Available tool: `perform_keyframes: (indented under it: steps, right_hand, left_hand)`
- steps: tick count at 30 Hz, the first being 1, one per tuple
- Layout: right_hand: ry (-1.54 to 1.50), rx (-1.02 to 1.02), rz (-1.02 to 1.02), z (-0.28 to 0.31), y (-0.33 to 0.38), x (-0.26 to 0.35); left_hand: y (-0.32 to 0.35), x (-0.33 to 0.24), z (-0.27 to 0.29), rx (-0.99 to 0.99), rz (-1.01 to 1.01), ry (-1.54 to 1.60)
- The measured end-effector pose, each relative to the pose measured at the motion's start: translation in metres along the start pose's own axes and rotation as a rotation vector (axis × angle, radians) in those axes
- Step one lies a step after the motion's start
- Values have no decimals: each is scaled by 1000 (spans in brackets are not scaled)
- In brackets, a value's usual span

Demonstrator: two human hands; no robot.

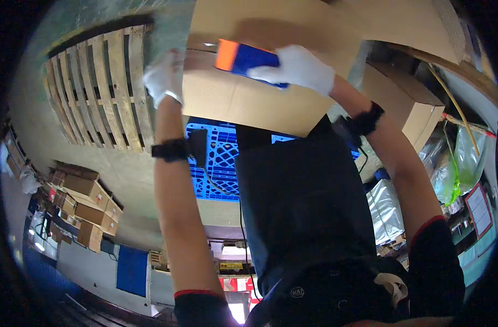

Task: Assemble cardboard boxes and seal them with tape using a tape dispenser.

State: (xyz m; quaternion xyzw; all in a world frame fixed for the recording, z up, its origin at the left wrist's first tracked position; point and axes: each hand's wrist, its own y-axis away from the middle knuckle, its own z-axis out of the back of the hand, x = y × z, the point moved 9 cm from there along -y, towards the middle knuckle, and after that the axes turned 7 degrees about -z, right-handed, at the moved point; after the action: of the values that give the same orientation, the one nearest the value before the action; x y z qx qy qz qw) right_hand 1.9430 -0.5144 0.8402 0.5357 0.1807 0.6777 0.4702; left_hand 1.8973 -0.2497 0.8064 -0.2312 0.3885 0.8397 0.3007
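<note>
A large cardboard box [243, 101] stands before me, with a seam running across its upper face. My right hand [306, 68], in a white glove, is closed around a flat blue block-shaped thing with an orange end [243, 59]. It lies over the seam; I cannot make out its exact kind. My left hand [164, 79], gloved in white too, is at the left edge of the box. Its fingers are smeared by motion, so their grip does not show. Black straps with dark devices sit on both wrists.
Blue plastic pallets [213, 158] lie beneath the box. A wooden pallet [104, 90] is at the left, with stacked cartons [91, 199] nearer me. To the right stand another large carton [407, 103] and clear plastic bags [450, 163].
</note>
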Motion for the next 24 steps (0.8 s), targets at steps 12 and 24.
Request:
perform_keyframes:
  steps: [12, 24]
  right_hand:
    - [48, -78, -62, -26, -44, 59]
    - [-253, -98, -385, 8, 146, -173]
  left_hand:
    - [-67, 58, -7, -63, -263, -355]
    - [-27, 12, -50, 95, -208, -161]
